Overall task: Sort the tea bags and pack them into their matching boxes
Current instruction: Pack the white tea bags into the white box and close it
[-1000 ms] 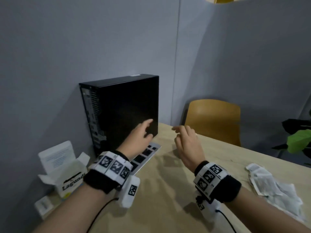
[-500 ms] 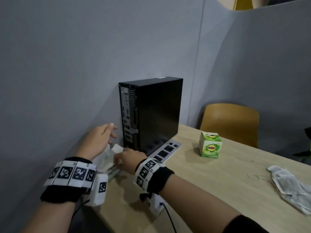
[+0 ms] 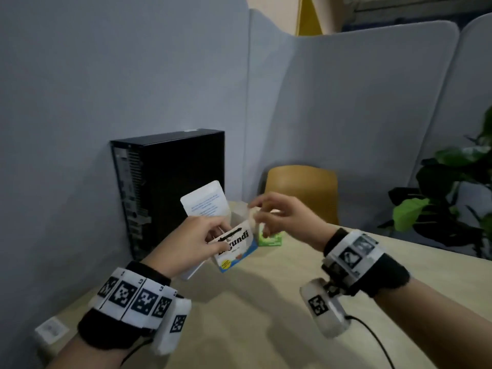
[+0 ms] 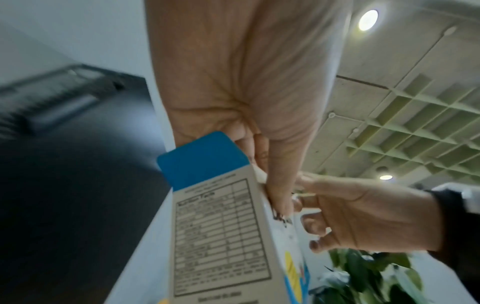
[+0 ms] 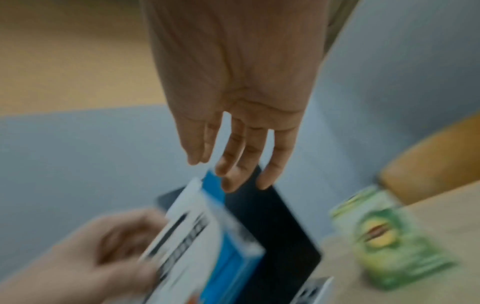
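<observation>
gripping white-and-blue box [image 3: 235,246], left hand [image 3: 186,245]; right hand [image 3: 282,218] loose-fingered just beside

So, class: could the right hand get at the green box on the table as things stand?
Probably yes. The right hand is open, holds nothing, and hovers just above the green box. The white box, gripped by the left hand, is beside the path, not across it.

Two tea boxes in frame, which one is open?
The white-and-blue box in the left hand: its lid flap stands up. The green box sits closed on the table.
</observation>
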`<action>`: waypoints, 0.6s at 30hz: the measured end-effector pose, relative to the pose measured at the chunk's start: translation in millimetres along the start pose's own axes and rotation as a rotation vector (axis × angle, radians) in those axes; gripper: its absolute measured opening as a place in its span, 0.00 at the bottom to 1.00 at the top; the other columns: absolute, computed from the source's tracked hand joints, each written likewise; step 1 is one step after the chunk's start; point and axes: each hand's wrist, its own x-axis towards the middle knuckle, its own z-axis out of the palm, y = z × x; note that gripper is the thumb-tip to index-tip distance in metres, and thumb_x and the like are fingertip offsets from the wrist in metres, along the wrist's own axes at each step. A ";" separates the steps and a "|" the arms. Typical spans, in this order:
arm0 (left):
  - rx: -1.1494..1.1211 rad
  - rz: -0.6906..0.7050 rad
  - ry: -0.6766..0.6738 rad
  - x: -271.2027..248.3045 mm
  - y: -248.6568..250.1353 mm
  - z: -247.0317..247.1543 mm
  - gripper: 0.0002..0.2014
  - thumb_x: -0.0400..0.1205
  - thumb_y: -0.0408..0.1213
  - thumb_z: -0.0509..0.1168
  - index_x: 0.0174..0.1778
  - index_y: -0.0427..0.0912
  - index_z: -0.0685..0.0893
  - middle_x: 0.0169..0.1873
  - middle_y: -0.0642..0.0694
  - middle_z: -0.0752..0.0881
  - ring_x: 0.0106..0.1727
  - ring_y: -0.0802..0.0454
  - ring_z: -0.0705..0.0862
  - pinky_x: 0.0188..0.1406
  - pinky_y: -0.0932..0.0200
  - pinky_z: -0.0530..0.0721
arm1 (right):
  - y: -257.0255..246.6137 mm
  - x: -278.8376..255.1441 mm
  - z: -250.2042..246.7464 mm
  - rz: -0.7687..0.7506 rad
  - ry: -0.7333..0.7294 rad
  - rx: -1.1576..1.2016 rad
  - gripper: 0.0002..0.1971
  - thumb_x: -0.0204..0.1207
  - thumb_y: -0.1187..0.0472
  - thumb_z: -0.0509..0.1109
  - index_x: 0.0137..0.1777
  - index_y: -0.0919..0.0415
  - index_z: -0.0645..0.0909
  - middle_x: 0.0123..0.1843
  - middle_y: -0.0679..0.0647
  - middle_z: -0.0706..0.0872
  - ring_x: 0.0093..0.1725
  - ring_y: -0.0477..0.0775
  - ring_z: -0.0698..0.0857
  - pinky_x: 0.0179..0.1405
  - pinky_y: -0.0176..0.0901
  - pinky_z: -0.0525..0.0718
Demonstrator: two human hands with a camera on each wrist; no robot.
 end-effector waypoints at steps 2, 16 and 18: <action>-0.023 0.035 -0.018 15.3 12.9 16.7 0.07 0.75 0.34 0.72 0.46 0.49 0.86 0.39 0.53 0.89 0.36 0.64 0.83 0.32 0.74 0.76 | 28.7 -9.8 -59.6 0.172 0.150 -0.040 0.06 0.79 0.58 0.67 0.52 0.45 0.79 0.43 0.52 0.85 0.30 0.46 0.84 0.31 0.38 0.81; 0.033 0.021 -0.127 65.0 25.7 85.0 0.06 0.76 0.36 0.71 0.45 0.52 0.84 0.38 0.59 0.87 0.37 0.76 0.81 0.31 0.76 0.76 | 181.4 -45.9 -114.9 0.749 -0.257 -0.928 0.29 0.78 0.46 0.64 0.77 0.57 0.65 0.78 0.62 0.68 0.76 0.65 0.68 0.74 0.53 0.66; 0.034 0.015 -0.129 66.7 22.2 84.8 0.06 0.76 0.36 0.71 0.46 0.51 0.84 0.39 0.58 0.87 0.36 0.73 0.81 0.31 0.74 0.77 | 167.0 -55.5 -97.2 0.698 -0.333 -0.922 0.30 0.77 0.44 0.64 0.77 0.53 0.64 0.77 0.61 0.68 0.74 0.65 0.70 0.72 0.55 0.69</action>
